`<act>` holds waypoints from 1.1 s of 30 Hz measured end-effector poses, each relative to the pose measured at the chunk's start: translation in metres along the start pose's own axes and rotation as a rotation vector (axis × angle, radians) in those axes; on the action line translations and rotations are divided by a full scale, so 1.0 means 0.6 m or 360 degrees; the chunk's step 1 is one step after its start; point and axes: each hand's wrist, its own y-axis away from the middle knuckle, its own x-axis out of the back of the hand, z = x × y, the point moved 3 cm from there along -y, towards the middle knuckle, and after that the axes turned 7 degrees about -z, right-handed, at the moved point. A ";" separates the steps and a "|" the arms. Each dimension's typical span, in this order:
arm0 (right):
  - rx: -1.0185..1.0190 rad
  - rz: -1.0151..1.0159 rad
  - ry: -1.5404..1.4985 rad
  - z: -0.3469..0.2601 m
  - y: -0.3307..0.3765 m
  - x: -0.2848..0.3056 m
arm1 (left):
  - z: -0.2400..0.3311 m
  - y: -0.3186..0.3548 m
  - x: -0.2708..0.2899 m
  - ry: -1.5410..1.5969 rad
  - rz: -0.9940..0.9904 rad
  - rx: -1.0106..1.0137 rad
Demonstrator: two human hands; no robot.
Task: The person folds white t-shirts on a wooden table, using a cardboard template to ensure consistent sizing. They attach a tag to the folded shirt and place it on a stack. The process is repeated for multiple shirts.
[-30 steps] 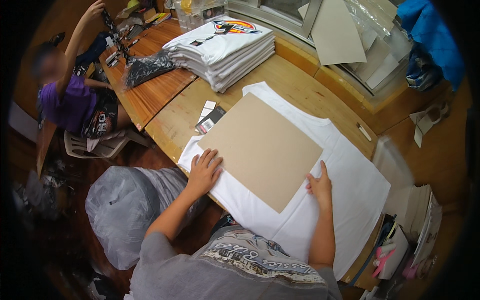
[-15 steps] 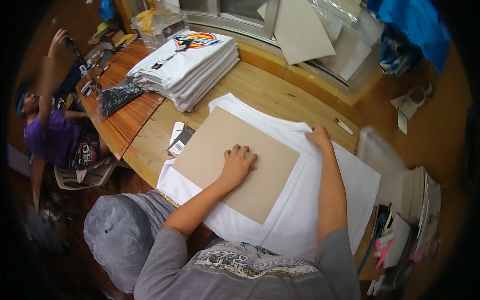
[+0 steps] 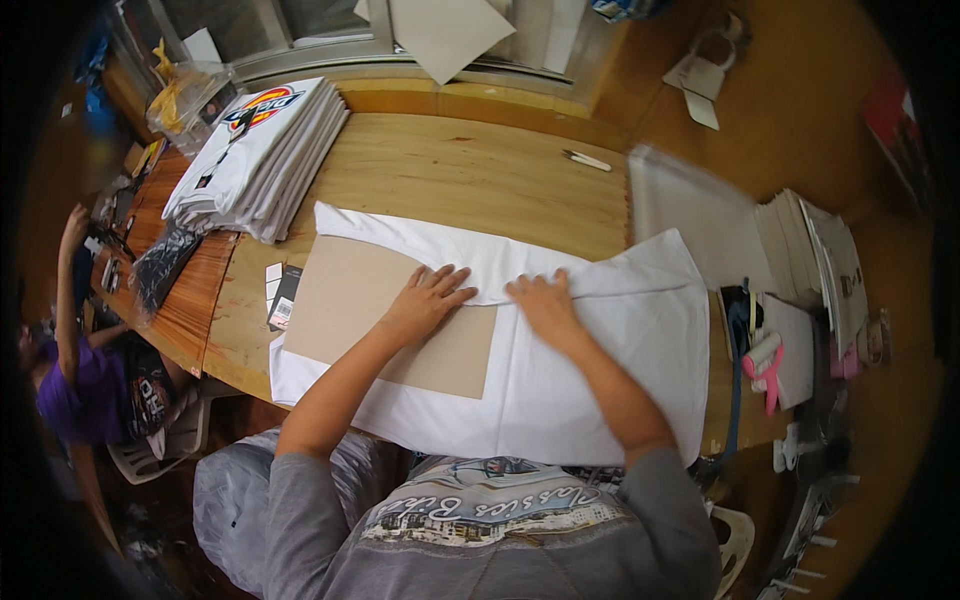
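A white T-shirt (image 3: 600, 365) lies spread over the wooden table in front of me. On its left half rests a flat tan cardboard sheet (image 3: 345, 300). The shirt's far edge is folded over the upper border of the cardboard. My left hand (image 3: 428, 295) lies flat where this fold meets the board, fingers spread. Just to its right, my right hand (image 3: 545, 303) presses on the white cloth with fingers apart. Neither hand grips anything that I can see. Black and white hang tags (image 3: 284, 300) lie at the left of the cardboard.
Folded white shirts (image 3: 290, 150) are stacked at the back left. A small pointed tool (image 3: 588, 160) lies on the far table. At right are clear plastic sleeves (image 3: 690, 215) and a pink-handled lint roller (image 3: 765, 365). A person in purple (image 3: 80, 390) sits at left, one arm raised.
The far edge of the shirt has been folded over the cardboard. My right hand has moved left and let go of the edge, coming beside my left hand. The view has shifted right.
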 end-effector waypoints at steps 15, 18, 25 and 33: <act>-0.1391 0.0671 0.0622 0.272 0.400 0.031 | 0.027 -0.009 -0.003 0.0375 0.0281 0.0141; -0.1284 0.1106 -0.0036 0.179 0.367 -0.028 | 0.037 -0.020 -0.013 0.0414 0.0543 0.0219; -0.0327 0.0454 -0.0775 -0.095 0.104 -0.011 | 0.043 -0.017 -0.016 0.0399 0.0802 0.0036; -0.1232 0.0990 -0.0213 0.360 0.327 -0.150 | 0.050 -0.030 -0.021 0.0319 0.0739 -0.0018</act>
